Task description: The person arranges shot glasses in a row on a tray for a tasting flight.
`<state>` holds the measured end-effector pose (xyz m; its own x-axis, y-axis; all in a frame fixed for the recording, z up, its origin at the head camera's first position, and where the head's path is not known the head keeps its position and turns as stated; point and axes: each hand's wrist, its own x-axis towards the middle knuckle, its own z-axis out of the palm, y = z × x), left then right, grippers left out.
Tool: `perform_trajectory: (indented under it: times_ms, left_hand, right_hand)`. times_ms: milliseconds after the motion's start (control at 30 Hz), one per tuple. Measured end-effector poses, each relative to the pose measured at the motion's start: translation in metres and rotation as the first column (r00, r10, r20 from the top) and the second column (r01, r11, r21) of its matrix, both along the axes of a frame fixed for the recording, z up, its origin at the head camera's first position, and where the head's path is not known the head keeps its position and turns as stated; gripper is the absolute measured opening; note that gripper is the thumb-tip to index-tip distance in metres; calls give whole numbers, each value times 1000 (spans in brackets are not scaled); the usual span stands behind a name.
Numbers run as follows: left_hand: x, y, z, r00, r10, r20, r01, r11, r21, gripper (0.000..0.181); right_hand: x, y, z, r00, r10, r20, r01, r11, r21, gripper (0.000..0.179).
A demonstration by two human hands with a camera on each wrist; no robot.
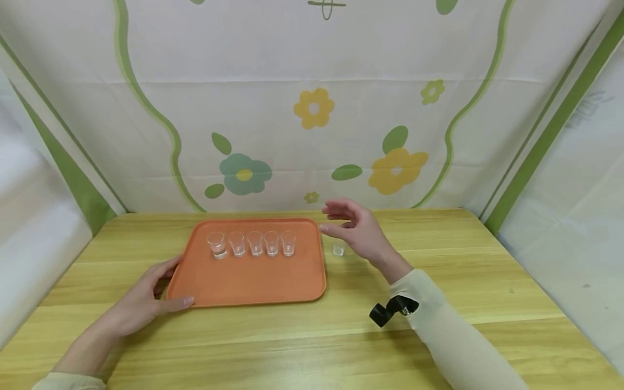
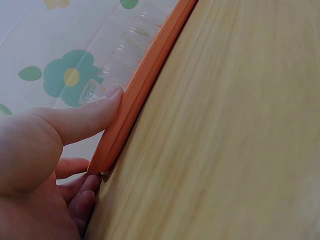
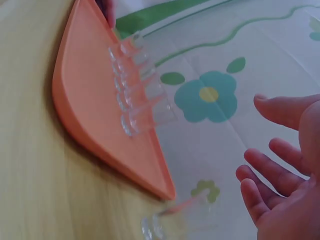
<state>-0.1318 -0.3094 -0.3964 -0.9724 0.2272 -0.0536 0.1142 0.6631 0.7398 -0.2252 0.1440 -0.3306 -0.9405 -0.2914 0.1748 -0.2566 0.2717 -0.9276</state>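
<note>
An orange tray (image 1: 253, 281) lies on the wooden table, with several small clear shot glasses (image 1: 255, 245) standing in a row along its back half. The leftmost glass (image 1: 217, 247) looks to hold some clear liquid. My left hand (image 1: 136, 306) grips the tray's front left corner; in the left wrist view the thumb (image 2: 95, 117) presses on the rim and the other fingers are at its edge. Beyond the tray's right side stands one more shot glass (image 1: 338, 249), partly hidden by my right hand (image 1: 361, 230), which hovers there with spread fingers and touches nothing.
The wooden table (image 1: 292, 346) ends at a white cloth backdrop (image 1: 273, 124) with flower prints, and cloth walls rise on both sides. A black wrist camera mount (image 1: 392, 310) sticks out from my right sleeve.
</note>
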Motion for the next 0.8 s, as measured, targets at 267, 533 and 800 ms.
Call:
perform_trajectory:
  times_ms: [267,533,800]
  left_hand:
    - [-1,0,1,1000,3,17,-3,1000,-3,98]
    - [-1,1,1,1000,5,8,-5,1000,-10,98]
    - [0,1,1,1000,8,5,-8,1000,-10,99]
  right_hand:
    - [-4,20,-18,999,3,41,-4,1000,6,61]
    - [-4,29,-30,998,19,66,-19,1000,-9,65]
    - [-4,33,-39,992,-3,130,1,1000,15,67]
